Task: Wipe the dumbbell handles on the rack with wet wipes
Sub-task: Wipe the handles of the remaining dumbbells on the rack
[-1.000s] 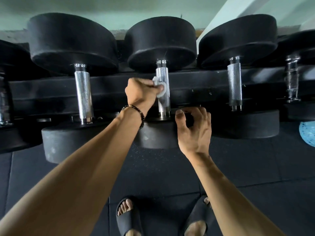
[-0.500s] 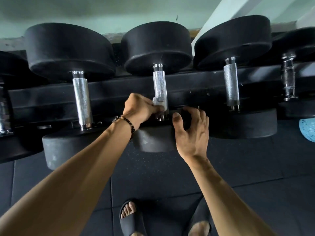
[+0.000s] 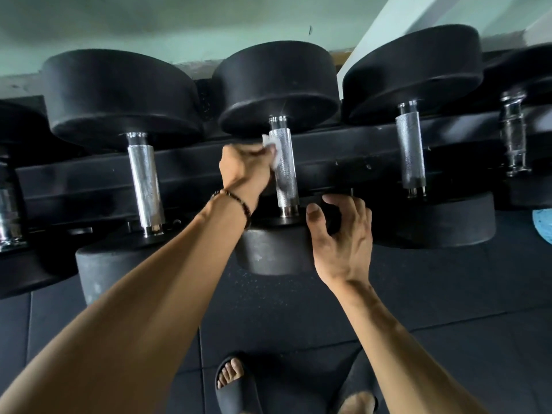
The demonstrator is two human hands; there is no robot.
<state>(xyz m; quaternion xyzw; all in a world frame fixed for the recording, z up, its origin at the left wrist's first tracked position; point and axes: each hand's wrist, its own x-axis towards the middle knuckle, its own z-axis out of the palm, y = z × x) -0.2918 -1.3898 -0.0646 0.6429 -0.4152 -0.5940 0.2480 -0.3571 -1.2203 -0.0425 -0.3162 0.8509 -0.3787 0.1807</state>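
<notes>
Several black dumbbells lie on a black rack [image 3: 343, 150], their knurled steel handles pointing toward me. My left hand [image 3: 243, 168] grips a small white wet wipe [image 3: 272, 147] and presses it against the upper left side of the middle dumbbell's handle [image 3: 286, 171]. My right hand [image 3: 343, 240] rests on the near weight head [image 3: 274, 252] of that same dumbbell, fingers loosely curved over its top right edge. Bare steel handles show on the left dumbbell [image 3: 145, 180] and the right dumbbell [image 3: 409, 147].
A chrome contoured handle [image 3: 513, 138] belongs to a dumbbell at the far right. A light blue object [image 3: 543, 225] pokes in at the right edge. Dark rubber floor mats [image 3: 448, 294] lie below, with my feet in black slides [image 3: 236, 383].
My left hand slid the wipe from the bottom of the middle handle up to its upper part. My right hand stayed on the near weight head.
</notes>
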